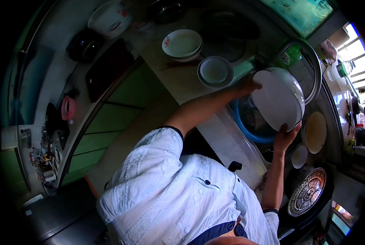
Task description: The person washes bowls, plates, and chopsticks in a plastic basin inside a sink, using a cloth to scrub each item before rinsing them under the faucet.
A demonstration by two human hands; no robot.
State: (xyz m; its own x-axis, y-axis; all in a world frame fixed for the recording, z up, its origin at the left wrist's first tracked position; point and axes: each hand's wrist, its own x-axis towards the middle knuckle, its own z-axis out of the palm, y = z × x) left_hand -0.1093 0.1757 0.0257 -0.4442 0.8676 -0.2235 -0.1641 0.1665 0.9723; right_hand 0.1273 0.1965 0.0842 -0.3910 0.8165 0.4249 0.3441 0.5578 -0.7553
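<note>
A large white bowl (pixel 277 99) is held tilted in both hands over the sink, close to the curved metal faucet (pixel 317 67). My left hand (pixel 250 85) grips its rim on the upper left, with the fingers partly hidden. On the lower edge, my right hand (pixel 285 138) holds it with the thumb on the near face. Below the bowl, a blue-rimmed basin (pixel 239 119) sits in the sink, its inside dark and partly covered. Nested smaller bowls (pixel 214 71) stand on the counter near my left hand.
Stacked floral bowls (pixel 181 44) stand farther left on the counter (pixel 173 79). A yellowish dish (pixel 316 132) and a small white bowl (pixel 299 157) lie right of the sink. Beyond them, a perforated metal steamer rack (pixel 308 192) rests in a dark pan. A green bottle (pixel 292 56) stands behind the faucet.
</note>
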